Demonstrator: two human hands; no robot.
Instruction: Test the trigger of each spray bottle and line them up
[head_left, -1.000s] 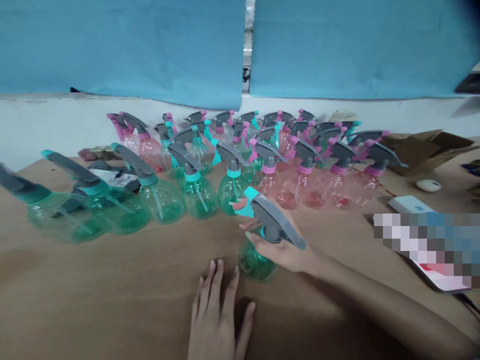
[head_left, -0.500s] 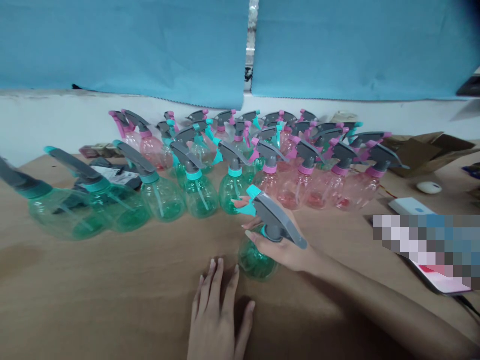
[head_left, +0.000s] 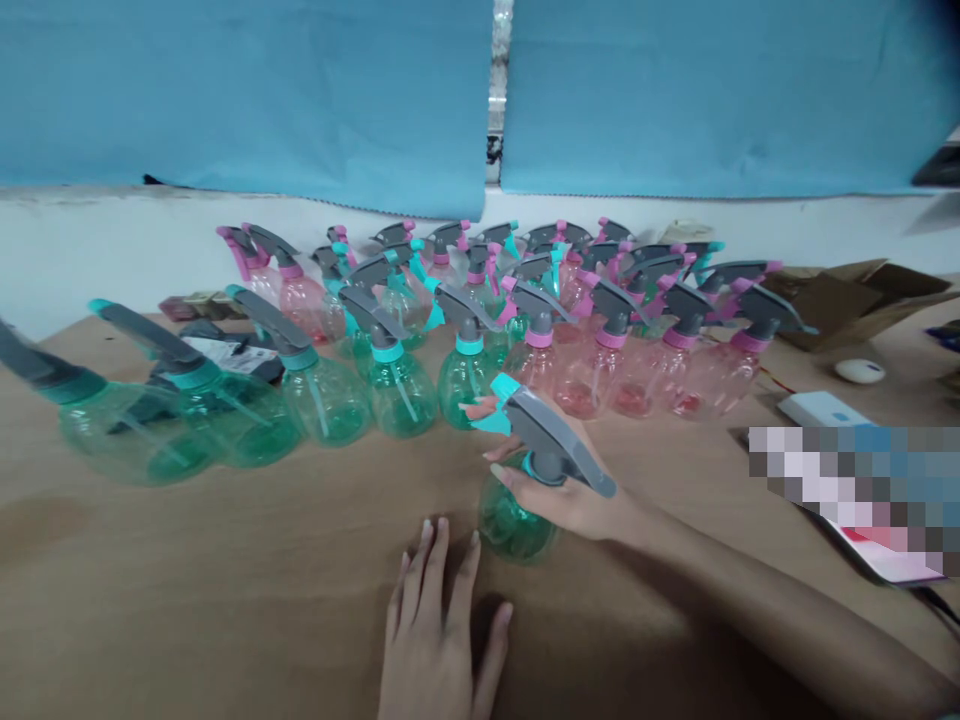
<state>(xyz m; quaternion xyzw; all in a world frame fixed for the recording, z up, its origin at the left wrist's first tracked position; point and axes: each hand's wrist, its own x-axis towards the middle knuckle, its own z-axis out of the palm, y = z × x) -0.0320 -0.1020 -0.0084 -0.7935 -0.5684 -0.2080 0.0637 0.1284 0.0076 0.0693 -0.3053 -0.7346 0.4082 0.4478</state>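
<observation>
My right hand [head_left: 566,495] is wrapped round the neck of a green spray bottle [head_left: 517,520] with a grey and turquoise trigger head. The bottle is close to the table surface; whether its base touches, I cannot tell. My left hand [head_left: 439,620] lies flat on the wooden table [head_left: 225,570], palm down, fingers stretched out, just left of that bottle. Beyond my hands stands a front row of spray bottles: green ones [head_left: 401,390] at the left and centre, pink ones [head_left: 637,380] to the right. More pink and green bottles crowd behind them.
At the right lie a phone-like device [head_left: 892,555] with a blurred-out screen, a white box [head_left: 825,408], a white mouse [head_left: 859,371] and an open cardboard box [head_left: 862,300]. Dark packets [head_left: 232,350] sit behind the left bottles. A blue cloth [head_left: 247,100] covers the back wall.
</observation>
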